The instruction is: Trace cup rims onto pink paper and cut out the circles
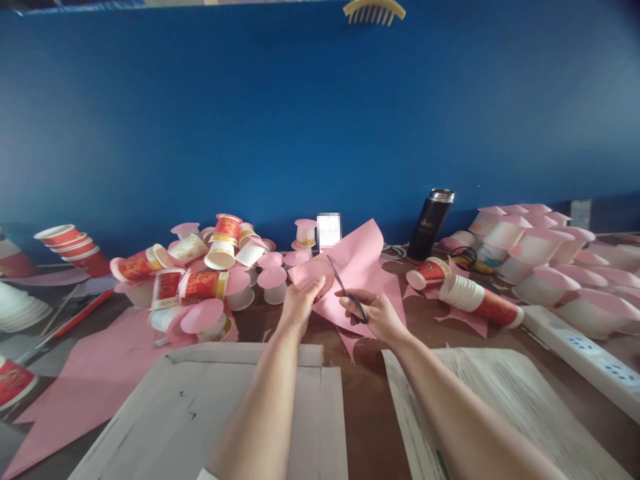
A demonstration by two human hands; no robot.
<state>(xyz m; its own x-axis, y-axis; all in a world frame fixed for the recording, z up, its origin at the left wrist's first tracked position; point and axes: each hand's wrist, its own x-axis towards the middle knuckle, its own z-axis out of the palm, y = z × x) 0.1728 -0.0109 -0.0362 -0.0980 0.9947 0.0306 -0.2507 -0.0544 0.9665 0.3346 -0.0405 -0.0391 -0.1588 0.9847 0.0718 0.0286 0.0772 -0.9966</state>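
Observation:
In the middle of the head view, my left hand [301, 303] pinches a sheet of pink paper [367, 257] near a circle on it. My right hand [377, 313] is closed around the handles of dark scissors [353, 303]. The scissor blades point up and left and lie against the paper beside the circle. Pink paper scraps [349, 343] lie on the brown table below my hands. Small white cups topped with pink discs [273, 283] stand just left of my left hand.
Red and white paper cups [205, 285] are heaped at the left. Stacked cups [483, 301], a black thermos [431, 223] and a power strip [587, 353] are at the right. Cardboard [230, 407] and a printed sheet [505, 393] lie in front. A blue panel [280, 120] rises behind.

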